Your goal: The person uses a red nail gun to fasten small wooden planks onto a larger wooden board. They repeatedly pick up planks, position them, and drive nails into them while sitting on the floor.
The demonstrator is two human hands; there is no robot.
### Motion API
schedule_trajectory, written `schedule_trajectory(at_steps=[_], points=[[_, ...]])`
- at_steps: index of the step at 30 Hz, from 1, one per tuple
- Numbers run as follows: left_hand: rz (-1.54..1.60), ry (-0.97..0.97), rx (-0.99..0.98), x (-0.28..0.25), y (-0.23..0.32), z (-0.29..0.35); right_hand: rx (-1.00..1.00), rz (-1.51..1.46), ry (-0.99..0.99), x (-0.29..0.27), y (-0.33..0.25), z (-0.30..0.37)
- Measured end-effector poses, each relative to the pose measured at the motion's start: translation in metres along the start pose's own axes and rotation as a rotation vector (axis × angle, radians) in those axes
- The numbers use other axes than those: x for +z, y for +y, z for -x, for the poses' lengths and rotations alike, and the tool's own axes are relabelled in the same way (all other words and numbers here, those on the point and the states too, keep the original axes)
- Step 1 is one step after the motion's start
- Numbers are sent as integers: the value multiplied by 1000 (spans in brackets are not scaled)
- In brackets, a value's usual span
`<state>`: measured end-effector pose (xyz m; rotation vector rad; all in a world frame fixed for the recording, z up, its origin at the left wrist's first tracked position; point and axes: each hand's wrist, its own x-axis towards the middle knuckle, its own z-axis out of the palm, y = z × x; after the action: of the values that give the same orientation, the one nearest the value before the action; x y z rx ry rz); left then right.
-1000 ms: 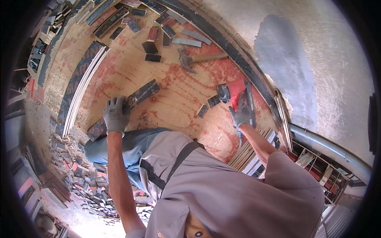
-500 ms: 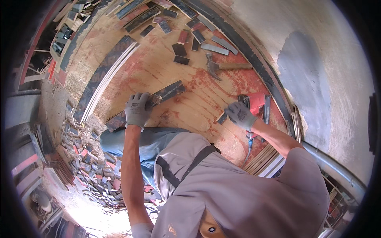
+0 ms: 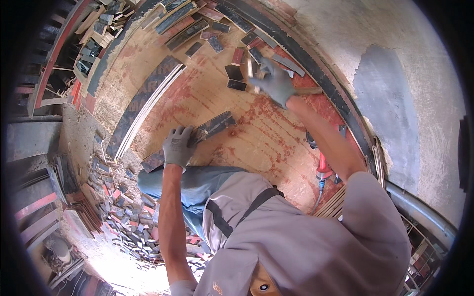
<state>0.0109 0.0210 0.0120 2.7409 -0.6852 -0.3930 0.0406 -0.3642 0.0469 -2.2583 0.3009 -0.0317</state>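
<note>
My left hand (image 3: 178, 147), in a grey glove, is closed on a long dark strip of wood (image 3: 215, 126) lying slantwise on the worn wooden board (image 3: 237, 167). Its fingers curl over the strip's middle, with both ends showing. My right hand (image 3: 274, 85), also gloved, is smeared by motion over the hammer. It hides the hammer's head, leaving part of the wooden handle (image 3: 309, 91) in sight. Pale edges show beside its fingertips, too blurred to name. Small dark blocks (image 3: 236, 85) lie just left of it. Behind my right forearm is a red air nailer (image 3: 323, 165), partly hidden.
A dark panel with pale strips (image 3: 150, 109) lies left on the board. Offcuts (image 3: 185, 34) line the far edge, below a raised dark border (image 3: 340, 106). Wood scraps (image 3: 136, 222) cover the floor at lower left. A hose (image 3: 317, 200) runs from the nailer.
My right hand has left the nailer and moved up to the hammer. A small dark piece under that hand is gone from its spot. My left hand keeps its hold; the view shifted slightly.
</note>
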Motion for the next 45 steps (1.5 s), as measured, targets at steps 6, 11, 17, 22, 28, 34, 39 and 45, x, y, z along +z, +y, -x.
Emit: schedule_trajectory(at_steps=[6, 11, 17, 22, 28, 34, 39, 45], points=[[3, 27, -21, 12, -7, 6, 469, -436, -68, 33, -23, 20], [97, 122, -59, -3, 38, 0, 563, -674, -28, 73, -31, 77], [238, 209, 85, 15, 89, -22, 268, 2, 21, 97, -28, 105], [279, 326, 135, 45, 76, -33, 233, -25, 187, 59, -24, 127], [372, 289, 94, 45, 73, -32, 264, 407, 334, -65, 59, 214], [364, 307, 144, 42, 70, -35, 720, 725, 41, -93, 138, 285], [335, 243, 130, 29, 84, -40, 714, 619, 284, -59, 198, 301], [331, 244, 146, 37, 76, -41, 880, 372, 248, -86, 182, 273]])
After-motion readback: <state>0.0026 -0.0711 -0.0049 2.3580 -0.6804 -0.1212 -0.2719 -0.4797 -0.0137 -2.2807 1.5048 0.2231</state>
